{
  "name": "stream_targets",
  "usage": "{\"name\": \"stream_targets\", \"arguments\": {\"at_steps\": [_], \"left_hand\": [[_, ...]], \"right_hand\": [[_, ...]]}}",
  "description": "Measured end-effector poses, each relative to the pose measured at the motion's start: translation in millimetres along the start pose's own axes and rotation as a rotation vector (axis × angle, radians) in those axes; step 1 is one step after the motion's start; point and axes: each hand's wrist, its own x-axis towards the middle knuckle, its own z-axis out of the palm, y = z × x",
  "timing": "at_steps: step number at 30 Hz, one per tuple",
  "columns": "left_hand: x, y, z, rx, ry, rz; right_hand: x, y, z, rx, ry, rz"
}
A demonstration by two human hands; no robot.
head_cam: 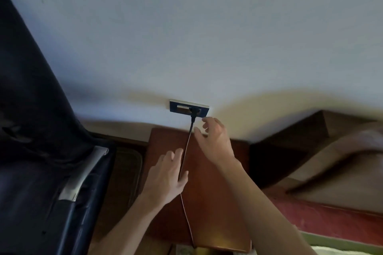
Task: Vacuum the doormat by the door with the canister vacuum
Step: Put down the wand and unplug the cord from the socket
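Far left, a tall dark navy fabric case (37, 130) with a pale metal strip leans against the white wall (207, 27); we see no risk there unless an elbow knocks it. Next, our left hand (165, 180) rests flat on the reddish-brown wooden cabinet top (215, 192), fingers loosely spread, thumb side touching the thin black power cord (187, 143), not gripping it. The cord runs up across the wood to a black plug (193, 112) seated in the blue rectangular wall socket plate (189, 108). Our right hand (215, 141) hovers just beside the plug, fingers curled and parted, pinching nothing. Risks as we judge them: the plug may sit only partway in, so the vacuum cuts out; a tug on the cord from below could pull it loose or bend the pins; a fingertip near the pins while it's half seated is a shock hazard; slack cord on the cabinet edge could snag. To the right, a dark brown wooden headboard (290, 141) and a red blanket (331, 219). Doormat and canister vacuum aren't in view. No readable brand, label or writing anywhere; the frame is too soft.
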Motion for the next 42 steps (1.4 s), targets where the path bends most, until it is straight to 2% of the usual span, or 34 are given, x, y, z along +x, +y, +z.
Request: {"name": "stream_targets", "arguments": {"at_steps": [4,7,10,18,34,37,39,42], "left_hand": [[23.7,-3.1,26.2,-0.213,0.086,-0.075],[28.9,-7.2,40.9,-0.347,0.216,-0.039],[28.8,-9.9,50.3,-0.487,0.271,-0.045],[25.5,-7.5,54.6,-0.600,0.337,-0.091],[16.9,4.0,45.0,-0.831,0.280,-0.243],[2.4,-2.5,52.7,-0.769,0.181,-0.197],[-20.4,-8.8,60.4,-0.829,0.113,-0.245],[-50.5,-15.7,64.6,-0.850,0.118,-0.314]], "right_hand": [[24.6,-5.4,28.6,0.103,0.115,0.071],[33.4,-8.5,42.5,0.135,0.207,0.118],[38.5,-10.0,48.6,0.119,0.265,0.175],[43.0,-11.3,57.9,0.210,0.339,0.239],[36.8,-9.7,62.6,0.332,0.405,0.230],[12.4,-10.7,71.9,0.335,0.362,0.217],[-18.2,-7.7,83.1,0.332,0.341,0.205],[-42.5,-3.6,87.9,0.346,0.351,0.211]]}}
